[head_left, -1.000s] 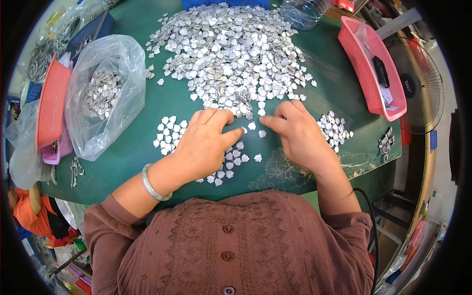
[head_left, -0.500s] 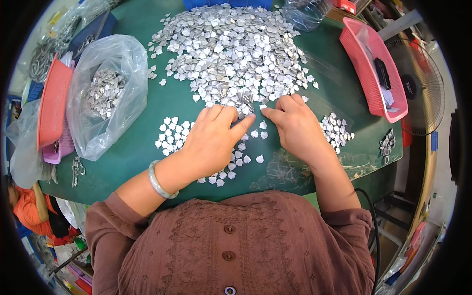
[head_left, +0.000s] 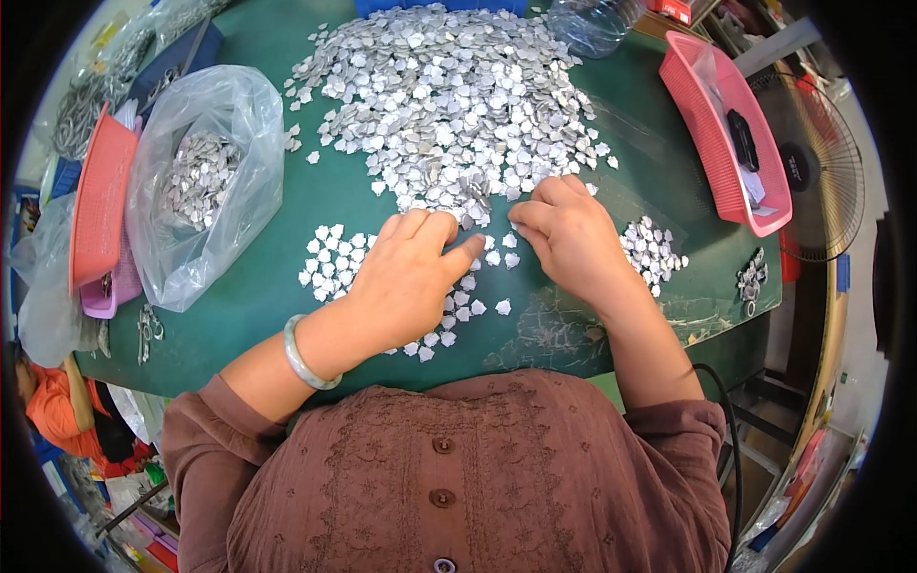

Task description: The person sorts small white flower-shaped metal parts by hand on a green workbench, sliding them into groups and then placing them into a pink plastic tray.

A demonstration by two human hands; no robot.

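A big heap of small silver, leaf-like metal pieces covers the far middle of the green table. At its near edge lies my left hand, fingers bent down and thumb held apart; its fingertips are hidden. Across a narrow gap, my right hand pinches one small metal piece between thumb and forefinger. Loose pieces lie spread below and between the hands. A flat group of pieces sits left of my left hand, and a small pile lies right of my right wrist.
On the left, an open clear plastic bag holds more metal pieces, beside a coral basket. A pink basket with a black object stands at the right, before a fan. Key-ring-like metal parts lie near the right edge.
My right thumb and forefinger have come together on a piece, with the hand slightly lower. My left thumb has drawn back a little from the gap between the hands.
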